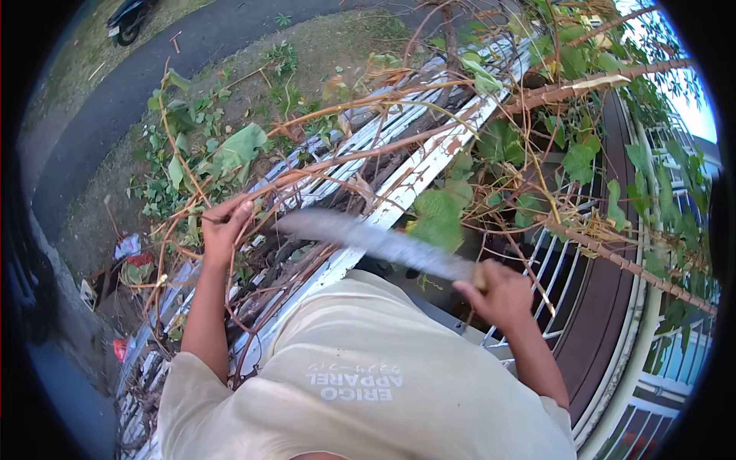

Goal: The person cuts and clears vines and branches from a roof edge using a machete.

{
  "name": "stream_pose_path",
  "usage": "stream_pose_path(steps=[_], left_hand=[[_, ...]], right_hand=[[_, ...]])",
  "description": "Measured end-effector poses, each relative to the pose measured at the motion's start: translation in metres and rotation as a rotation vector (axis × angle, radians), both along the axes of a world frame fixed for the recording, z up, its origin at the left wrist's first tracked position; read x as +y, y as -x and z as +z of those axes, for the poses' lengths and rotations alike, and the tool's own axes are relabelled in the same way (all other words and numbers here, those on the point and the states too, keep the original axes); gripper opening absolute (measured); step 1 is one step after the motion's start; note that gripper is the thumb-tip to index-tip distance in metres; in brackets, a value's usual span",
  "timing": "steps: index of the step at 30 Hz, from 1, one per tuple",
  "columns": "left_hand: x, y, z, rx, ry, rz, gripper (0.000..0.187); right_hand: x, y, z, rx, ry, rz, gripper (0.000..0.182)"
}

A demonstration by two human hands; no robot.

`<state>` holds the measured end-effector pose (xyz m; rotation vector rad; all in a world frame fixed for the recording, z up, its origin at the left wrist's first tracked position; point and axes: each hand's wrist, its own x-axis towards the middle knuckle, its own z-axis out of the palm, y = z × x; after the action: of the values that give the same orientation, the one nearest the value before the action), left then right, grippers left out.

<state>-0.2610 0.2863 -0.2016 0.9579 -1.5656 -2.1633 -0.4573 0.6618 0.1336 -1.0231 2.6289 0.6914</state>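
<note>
My right hand (502,295) is wrapped round the handle of a machete (376,239). Its long, broad blade points left across the front of my body, slightly smeared by motion. My left hand (222,222) pinches a brown vine stem (337,159) that runs up to the right over a white painted beam (425,165). The machete's tip comes close to the stems beside my left hand. Large green leaves (238,149) hang from the vines, and another leaf (438,218) lies just above the blade.
A thick cut branch (567,90) crosses at the upper right. White metal railings (548,268) and a brown ledge (594,307) stand at my right. Far below left are a paved path (192,54) and a parked motorbike (130,19). Tangled dry stems lie over the white slats.
</note>
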Motion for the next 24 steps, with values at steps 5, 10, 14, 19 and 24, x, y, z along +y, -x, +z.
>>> stream_pose_path(steps=[5, 10, 14, 19, 24], left_hand=[[0.004, 0.003, 0.004, 0.046, 0.145, -0.055, 0.030], [-0.005, 0.002, -0.007, -0.013, 0.009, 0.206, 0.023], [-0.009, 0.004, -0.012, 0.070, -0.010, 0.332, 0.026], [0.001, 0.014, 0.003, -0.006, 0.086, 0.279, 0.029], [-0.009, 0.000, -0.023, 0.027, 0.007, 0.390, 0.029]], right_hand=[[0.026, 0.047, 0.004, 0.138, -0.092, -0.372, 0.075], [-0.008, 0.008, -0.018, 0.006, 0.101, -0.093, 0.072], [-0.027, 0.025, -0.040, -0.021, 0.019, -0.156, 0.074], [-0.026, 0.074, -0.034, 0.123, 0.039, -0.344, 0.080], [-0.081, -0.002, -0.065, -0.101, 0.219, 0.050, 0.068]])
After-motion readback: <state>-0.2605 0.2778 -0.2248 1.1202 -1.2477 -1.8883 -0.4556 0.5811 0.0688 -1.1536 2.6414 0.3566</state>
